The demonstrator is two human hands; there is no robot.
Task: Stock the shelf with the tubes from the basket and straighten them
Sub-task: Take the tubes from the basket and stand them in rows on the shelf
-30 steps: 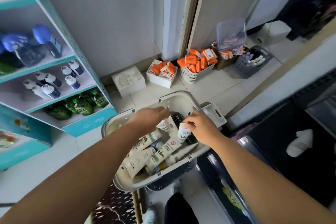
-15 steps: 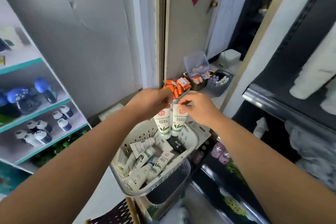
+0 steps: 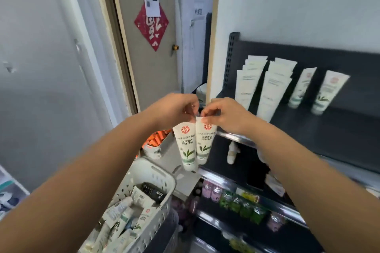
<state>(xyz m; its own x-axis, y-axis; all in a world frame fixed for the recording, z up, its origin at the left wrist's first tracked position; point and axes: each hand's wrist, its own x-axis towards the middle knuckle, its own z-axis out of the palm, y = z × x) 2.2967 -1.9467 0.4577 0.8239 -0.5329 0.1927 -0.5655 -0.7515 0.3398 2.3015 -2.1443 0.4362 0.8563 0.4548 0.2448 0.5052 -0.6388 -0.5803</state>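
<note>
My left hand [image 3: 174, 109] pinches the crimped top of a white tube with a red seal and green leaf [image 3: 186, 146]. My right hand [image 3: 225, 114] pinches a matching tube [image 3: 204, 141] beside it. Both tubes hang cap-down, side by side, in the air left of the black shelf [image 3: 329, 127]. On that shelf stand two rows of plain white tubes [image 3: 271, 92] and two leaf tubes [image 3: 327, 92]. Below the hands sits the white basket [image 3: 152, 174] with several more tubes [image 3: 121, 220] lying in it.
A closed door with a red paper diamond [image 3: 151, 24] is behind the hands. A white bin of orange boxes [image 3: 157, 144] stands on the floor. Lower black shelves [image 3: 242, 203] carry small coloured packs. A teal shelf corner [image 3: 8, 195] shows at the left edge.
Both hands have lifted the two tubes out of the basket and up to shelf height. The view has swung up and right, bringing the black shelf into sight.
</note>
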